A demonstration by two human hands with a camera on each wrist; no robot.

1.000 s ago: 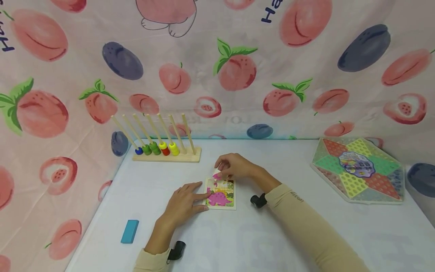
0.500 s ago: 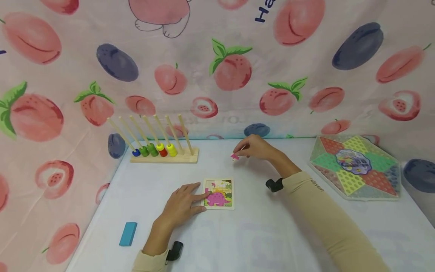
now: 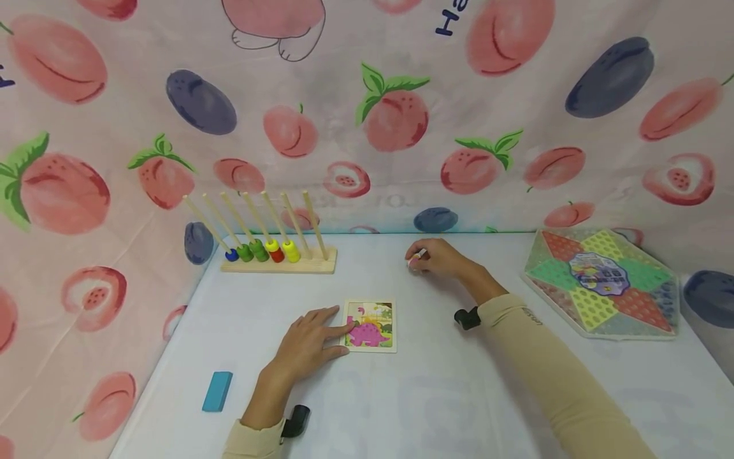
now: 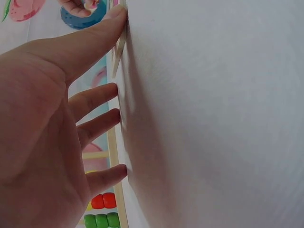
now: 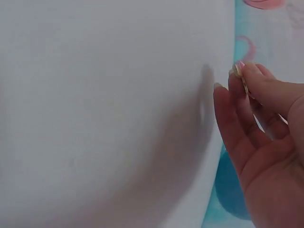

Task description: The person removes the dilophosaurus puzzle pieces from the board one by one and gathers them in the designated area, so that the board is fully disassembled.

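Observation:
A small square jigsaw puzzle with a pink dinosaur picture and a pale frame lies on the white table. My left hand rests at its left side, fingers extended, with the index finger over the picture and the thumb at the lower left corner. The left wrist view shows the thumb against the edge of the puzzle and the other fingertips down at the table. Behind and to the right of the puzzle, my right hand pinches a small pink and white puzzle piece between thumb and fingers. In the right wrist view, the fingers partly hide this piece.
A wooden bead rack with upright pegs and coloured beads stands at the back left. The blue block lies at the front left. At the right is a hexagonal Chinese checkers board. A fruit-print cloth hangs behind the table.
My right hand has carried the puzzle piece from the puzzle's top edge towards the back right, and the piece has turned in its fingers. The left hand has stayed on the puzzle.

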